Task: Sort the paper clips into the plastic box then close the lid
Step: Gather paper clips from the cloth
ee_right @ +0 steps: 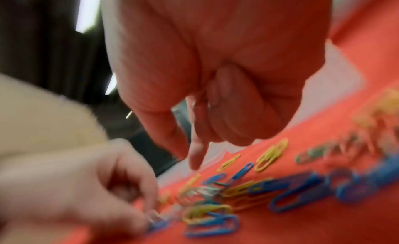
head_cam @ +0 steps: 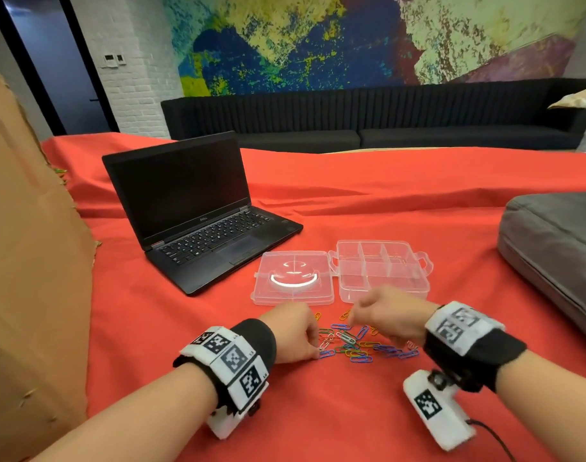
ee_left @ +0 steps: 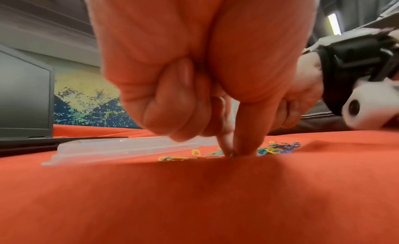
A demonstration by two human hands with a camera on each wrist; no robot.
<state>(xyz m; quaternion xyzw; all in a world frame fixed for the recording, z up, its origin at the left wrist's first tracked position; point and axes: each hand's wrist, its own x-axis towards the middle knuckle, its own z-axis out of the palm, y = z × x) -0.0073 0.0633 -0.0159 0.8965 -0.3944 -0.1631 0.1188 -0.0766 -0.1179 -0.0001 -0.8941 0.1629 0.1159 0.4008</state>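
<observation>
A pile of coloured paper clips (head_cam: 358, 345) lies on the red cloth just in front of the clear plastic box (head_cam: 385, 291). The box has several empty compartments. Its lid (head_cam: 295, 295) lies open and flat to the left. My left hand (head_cam: 318, 352) is at the pile's left edge, thumb and forefinger pinching a blue paper clip (head_cam: 327, 353) that lies on the cloth. My right hand (head_cam: 353, 315) hovers above the far side of the pile with its fingers curled. In the blurred right wrist view its fingertips (ee_right: 195, 162) point down with no clip between them.
An open black laptop (head_cam: 198, 208) stands left of the lid. A grey cushion (head_cam: 558, 241) lies at the right edge. A tall cardboard sheet (head_cam: 25, 261) stands at the far left. Bare red cloth (head_cam: 318, 411) stretches from the pile toward me.
</observation>
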